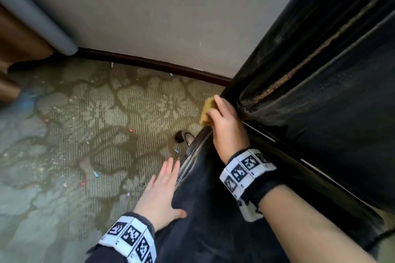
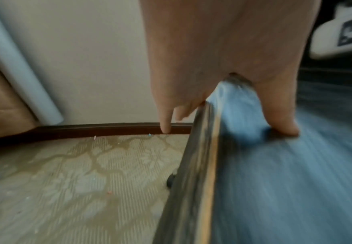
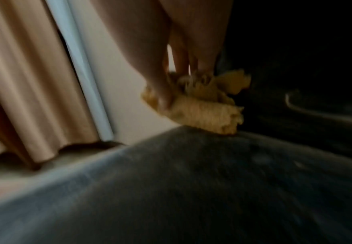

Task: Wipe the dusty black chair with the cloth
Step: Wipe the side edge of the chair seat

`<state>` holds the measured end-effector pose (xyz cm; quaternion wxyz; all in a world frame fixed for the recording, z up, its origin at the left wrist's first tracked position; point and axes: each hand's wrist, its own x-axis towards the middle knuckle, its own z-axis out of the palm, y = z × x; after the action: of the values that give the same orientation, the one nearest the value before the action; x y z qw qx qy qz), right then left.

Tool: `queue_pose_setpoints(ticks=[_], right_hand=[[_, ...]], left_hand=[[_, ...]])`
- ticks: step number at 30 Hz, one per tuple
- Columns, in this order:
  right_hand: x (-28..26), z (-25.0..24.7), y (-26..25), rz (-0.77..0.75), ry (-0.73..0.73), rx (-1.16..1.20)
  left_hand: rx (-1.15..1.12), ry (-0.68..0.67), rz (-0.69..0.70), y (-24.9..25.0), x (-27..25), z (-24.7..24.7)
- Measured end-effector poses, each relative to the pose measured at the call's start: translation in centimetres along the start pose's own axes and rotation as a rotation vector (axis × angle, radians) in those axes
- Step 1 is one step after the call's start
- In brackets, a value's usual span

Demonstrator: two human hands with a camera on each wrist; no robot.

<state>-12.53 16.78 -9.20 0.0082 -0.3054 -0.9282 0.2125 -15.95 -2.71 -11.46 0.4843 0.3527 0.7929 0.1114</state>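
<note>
A yellow cloth (image 1: pixel 207 111) is bunched in my right hand (image 1: pixel 224 119), which presses it on the far end of a black chair seat (image 1: pixel 203 209). In the right wrist view the fingers curl round the yellow cloth (image 3: pixel 204 105) against the dark seat (image 3: pixel 212 181). My left hand (image 1: pixel 162 192) lies flat on the seat's left edge, fingers straight down its side, thumb on top. The left wrist view shows the thumb (image 2: pixel 279 115) on the seat top (image 2: pixel 285 181) and the fingers (image 2: pixel 164 115) beside the edge trim (image 2: pixel 200 165).
The chair's black padded backrest (image 1: pixel 320 60) rises at the right. A castor wheel (image 1: pixel 183 135) stands under the seat. The patterned carpet (image 1: pixel 96 124) carries small coloured scraps. A grey wall (image 1: pixel 160 17) with a dark skirting board (image 1: pixel 149 63) lies ahead, and a beige curtain (image 1: pixel 15 49) hangs at the left.
</note>
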Motion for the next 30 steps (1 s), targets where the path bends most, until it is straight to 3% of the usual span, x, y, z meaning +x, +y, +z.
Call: queue_pose_setpoints(ticks=[2, 4, 7, 9, 11, 15, 17, 20, 21, 22, 23, 24, 25, 28, 30], right_hand=[[0.0, 1.9, 1.4, 0.025, -0.164, -0.131], [-1.0, 3.3, 2.0, 0.019, -0.128, -0.164], [-4.6, 4.4, 0.1, -0.166, -0.079, -0.241], [-8.1, 5.5, -1.6, -0.341, -0.191, -0.189], [-8.5, 5.0, -1.6, -0.328, -0.293, -0.117], [-2.5, 3.4, 1.8, -0.077, -0.148, -0.173], [-2.5, 4.7, 1.4, -0.011, -0.052, -0.142], [-8.7, 8.0, -2.4, -0.201, -0.157, -0.116], [-11.0, 8.4, -3.8, -0.278, -0.108, -0.031], [-13.0, 8.2, -4.8, -0.359, -0.242, 0.046], [-12.9, 6.6, -5.4, -0.395, -0.477, -0.001], [-11.3, 6.1, -5.1, -0.452, -0.496, -0.041], [-9.1, 5.5, -4.3, -0.405, -0.515, 0.020], [-2.4, 4.3, -0.3, -0.195, -0.306, -0.165], [-1.9, 4.0, 0.0, -0.076, -0.263, -0.111]], left_hand=[[-0.126, -0.032, -0.091, -0.6, -0.9, 0.7], [-0.212, -0.009, -0.131, -1.1, -1.5, 1.3], [-0.244, 0.031, -0.154, -1.6, -1.5, 1.7], [-0.250, 0.032, -0.172, -1.7, -1.3, 1.8], [-0.263, 0.021, -0.183, -1.8, -1.2, 1.7], [-0.272, -0.009, -0.176, -1.7, -1.4, 1.3], [-0.298, -0.043, -0.158, -2.4, -1.6, 1.2], [-0.293, -0.112, -0.188, -4.0, -2.5, 1.4], [-0.286, -0.136, -0.209, -4.6, -2.9, 1.5], [-0.282, -0.164, -0.226, -5.0, -3.3, 1.6], [-0.276, -0.189, -0.239, -5.3, -3.7, 1.7], [-0.272, -0.205, -0.249, -5.5, -4.1, 1.8], [-0.272, -0.215, -0.255, -5.7, -4.5, 1.9], [-0.311, -0.238, -0.259, -6.2, -4.9, 1.9], [-0.348, -0.234, -0.257, -6.4, -5.0, 2.0]])
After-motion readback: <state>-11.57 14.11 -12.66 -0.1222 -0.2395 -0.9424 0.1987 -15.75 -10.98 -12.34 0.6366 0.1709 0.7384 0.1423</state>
